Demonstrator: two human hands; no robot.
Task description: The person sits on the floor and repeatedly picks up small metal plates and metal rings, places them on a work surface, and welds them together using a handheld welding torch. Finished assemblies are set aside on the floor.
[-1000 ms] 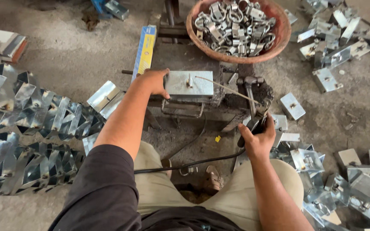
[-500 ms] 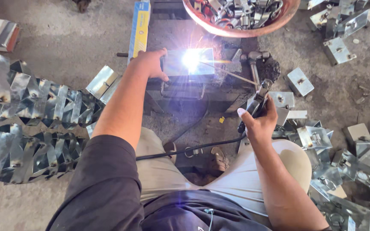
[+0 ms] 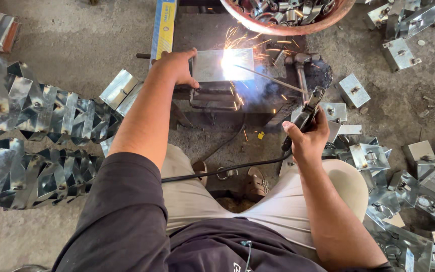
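Observation:
My left hand (image 3: 177, 66) grips the left edge of a square metal plate (image 3: 212, 65) resting on a dark steel jig (image 3: 217, 98). My right hand (image 3: 305, 136) is closed around a black welding electrode holder (image 3: 308, 108). Its thin rod (image 3: 268, 78) slants up and left to the plate. At the rod's tip a bright white arc (image 3: 230, 60) burns and throws orange sparks and bluish smoke. A black cable (image 3: 227, 168) runs from the holder across my lap.
A long row of folded shiny metal brackets (image 3: 31, 136) lies on the left. Loose metal boxes with bolts (image 3: 419, 186) are piled on the right. A reddish bowl of metal parts (image 3: 288, 15) stands behind the jig, beside a hammer (image 3: 298, 65) and a blue-yellow box (image 3: 163, 27).
One second ago the rod was off the plate with no arc. The arc then struck; it now burns with sparks flying. Both hands have kept their hold.

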